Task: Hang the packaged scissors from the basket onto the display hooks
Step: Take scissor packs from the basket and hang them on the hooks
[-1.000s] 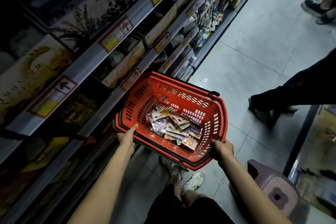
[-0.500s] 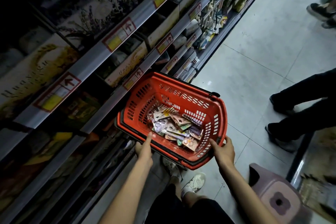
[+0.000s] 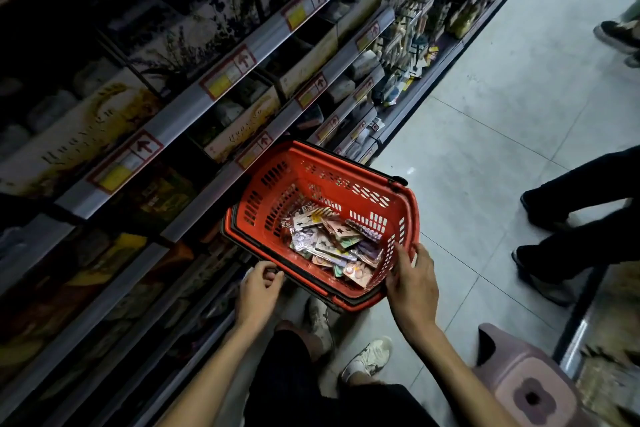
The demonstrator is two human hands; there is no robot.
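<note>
Since half a second ago: left hand (image 3: 258, 293) index no longer points up at the rim and the fingers are now curled. Right hand (image 3: 412, 288) has shifted in over the basket corner. Bystander's legs (image 3: 581, 191) at 3 o'clock have restepped.

Shelving (image 3: 180, 121) fills 9 to 12 o'clock, with a peg rack (image 3: 415, 21) of hanging goods at 1 o'clock. Tiled floor (image 3: 485, 121) is open from 1 to 3 o'clock. Red basket (image 3: 277, 191) sits at centre, far-left edge against the shelf rail. Pink stool (image 3: 526, 388) is at 5 o'clock.

Left fingers are curled with tips at the near-left rim; cannot tell if they grip. Right fingers are spread, draped over the near-right corner.

Packaged scissors (image 3: 332, 243) lie in a loose overlapping heap of pastel cards on the basket bottom.
</note>
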